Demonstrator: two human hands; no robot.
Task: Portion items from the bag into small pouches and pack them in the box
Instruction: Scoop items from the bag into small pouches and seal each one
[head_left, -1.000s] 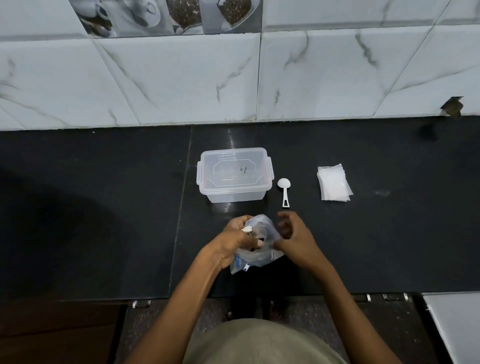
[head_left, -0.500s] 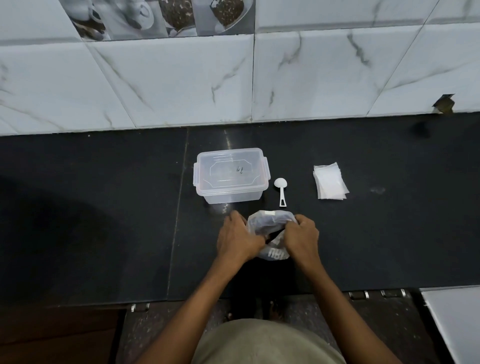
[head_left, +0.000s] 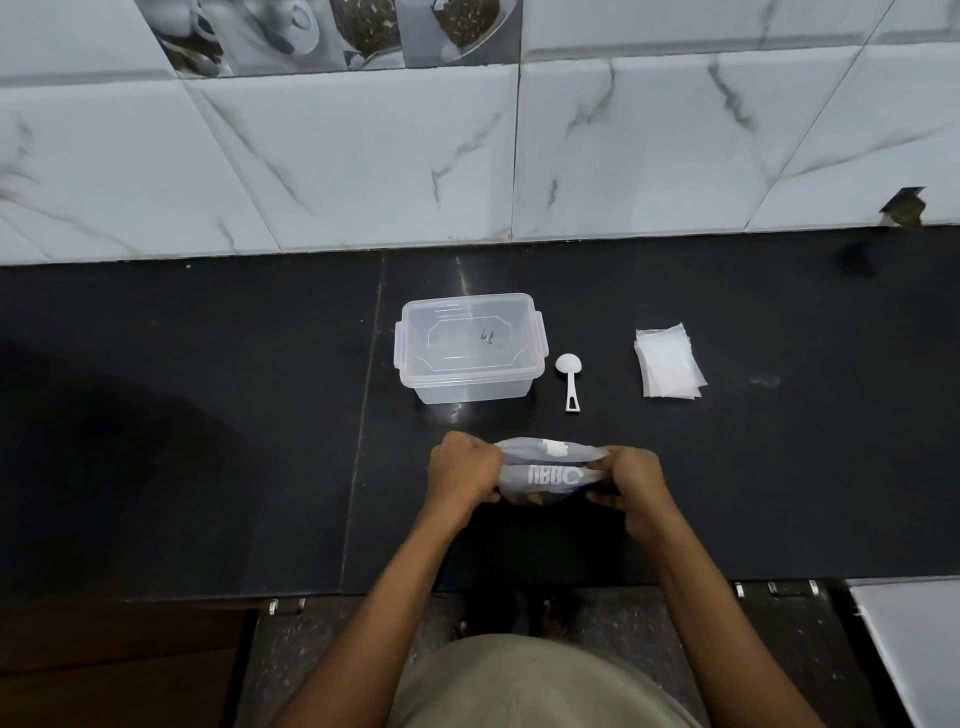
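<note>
A black stone counter runs below a wall of white marbled tiles. Towards the back of the counter stands a clear plastic box with its lid on. Nearer the person, the left hand and the right hand each grip one end of a translucent plastic bag, fingers curled round it, stretching it out between them just in front of the box. To the right of the box, a stack of small pouches lies flat. Between box and pouches lies a small white scoop, its bowl pointing towards the wall
</note>
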